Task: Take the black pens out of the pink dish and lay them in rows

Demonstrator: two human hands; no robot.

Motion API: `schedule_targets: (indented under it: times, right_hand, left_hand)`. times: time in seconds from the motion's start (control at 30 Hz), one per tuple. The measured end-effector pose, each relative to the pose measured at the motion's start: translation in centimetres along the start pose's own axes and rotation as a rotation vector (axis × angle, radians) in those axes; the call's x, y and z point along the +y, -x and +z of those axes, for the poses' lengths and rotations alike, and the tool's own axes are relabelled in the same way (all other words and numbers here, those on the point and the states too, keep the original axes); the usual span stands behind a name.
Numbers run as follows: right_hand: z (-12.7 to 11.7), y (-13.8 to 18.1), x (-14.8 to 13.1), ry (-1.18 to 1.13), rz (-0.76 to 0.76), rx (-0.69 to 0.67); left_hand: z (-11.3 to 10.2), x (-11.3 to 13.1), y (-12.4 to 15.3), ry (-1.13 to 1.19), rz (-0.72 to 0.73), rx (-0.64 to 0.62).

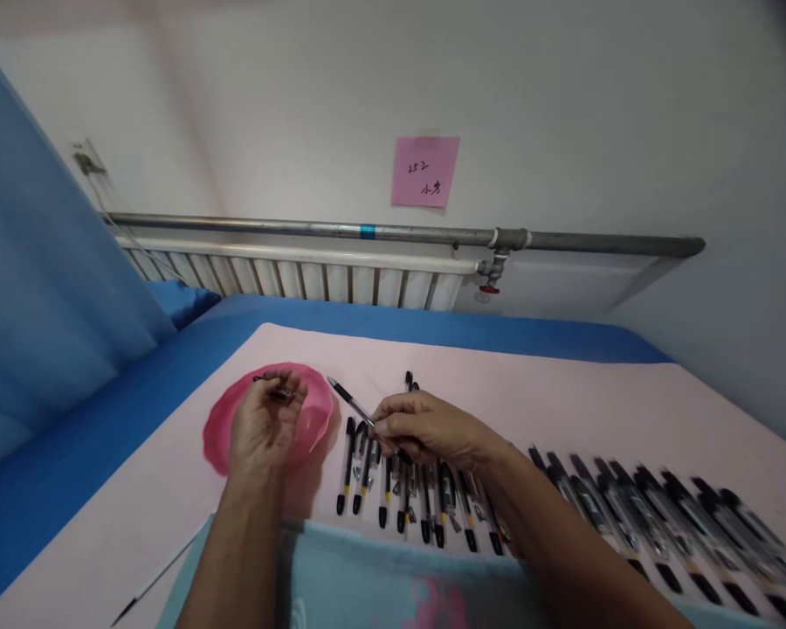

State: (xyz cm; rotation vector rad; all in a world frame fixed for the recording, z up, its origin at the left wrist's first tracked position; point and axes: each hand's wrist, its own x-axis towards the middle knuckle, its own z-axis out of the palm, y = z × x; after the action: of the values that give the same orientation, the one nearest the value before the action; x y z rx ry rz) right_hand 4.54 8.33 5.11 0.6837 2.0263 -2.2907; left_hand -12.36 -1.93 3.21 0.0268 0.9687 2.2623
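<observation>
My right hand (pixel 432 428) is closed on a pen (pixel 354 402) with a clear barrel and black grip, its tip pointing up and to the left. Over the pink scalloped bowl (pixel 217 437) is my left hand (pixel 268 419), palm turned inward and fingers curled. A small dark piece with a shiny part shows at those fingers, too blurred to name. Below my right hand lies a row of black-capped pens (pixel 386 489), with small metal pieces (pixel 370 483) among them. My right hand and forearm hide part of this row.
A second group of pens (pixel 668 515), blurred, lies at the right. A thin white stick with a dark tip (pixel 161 584) rests at the lower left. Light blue cloth (pixel 367 577) lies at the near edge. Behind the table are a radiator (pixel 314 279) and a pipe (pixel 268 225).
</observation>
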Motion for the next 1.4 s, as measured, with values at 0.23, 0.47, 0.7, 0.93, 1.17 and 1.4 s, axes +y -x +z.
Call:
schedule_targets:
  times: [0.23, 0.47, 0.7, 0.93, 1.17, 1.4]
  right_hand:
    - [-0.3, -0.3, 0.3, -0.003, -0.004, 0.004]
    - [0.1, -0.3, 0.3, -0.024, -0.006, 0.008]
    - [0.9, -0.2, 0.2, 0.060, -0.041, 0.071]
    - [0.9, -0.3, 0.0, -0.076, -0.005, 0.077]
    - [0.9, -0.5, 0.2, -0.083, -0.018, 0.000]
    - [1.0, -0.4, 0.2, -0.113, -0.009, -0.058]
  left_hand:
    - [0.9, -1.5, 1.6, -0.217, -0.254, -0.340]
    - [0.8, -2.0, 1.5, -0.209, -0.170, -0.312]
    - [0.7, -2.0, 1.2, -0.174, -0.171, -0.280]
    - [0.9, -1.9, 1.7, -0.179, -0.163, -0.295]
    - [0.9, -1.8, 1.6, -0.170, -0.180, -0.295]
    - [0.9, -1.8, 1.7, -0.160, -0.165, -0.299]
